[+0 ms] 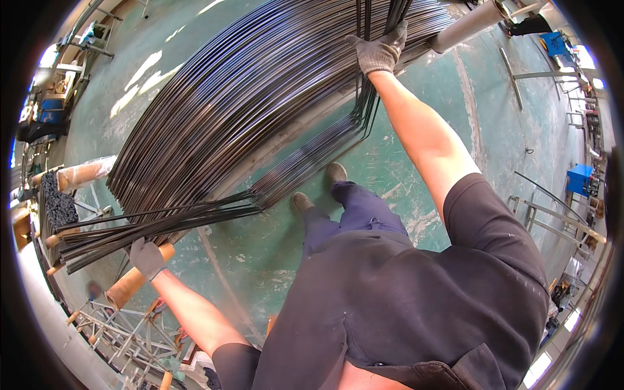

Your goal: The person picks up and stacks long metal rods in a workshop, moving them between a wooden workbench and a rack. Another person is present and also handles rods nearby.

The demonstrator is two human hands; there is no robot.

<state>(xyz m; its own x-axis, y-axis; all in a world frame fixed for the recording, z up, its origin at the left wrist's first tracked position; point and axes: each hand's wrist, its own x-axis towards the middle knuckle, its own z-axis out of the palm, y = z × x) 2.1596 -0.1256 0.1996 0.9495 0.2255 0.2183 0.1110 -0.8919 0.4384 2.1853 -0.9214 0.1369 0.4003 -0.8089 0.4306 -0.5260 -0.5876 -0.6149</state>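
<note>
A bundle of thin black metal rods, bent near both ends, hangs between my two hands on the near side of a big stack. My left hand, in a grey glove, grips the bundle's left leg from below, its fingertips partly hidden by the rods. At the far right, my right hand, also gloved, holds the other leg, with the thumb sticking out to the left and rods running past the palm. Beyond the bundle lies the wide stack of similar dark rods, packed side by side.
A grey-wrapped roller post stands at the stack's right end. Brown padded tubes and a plastic-wrapped one stick out at the left. Metal racks stand lower left. A blue machine is at the right on the green floor.
</note>
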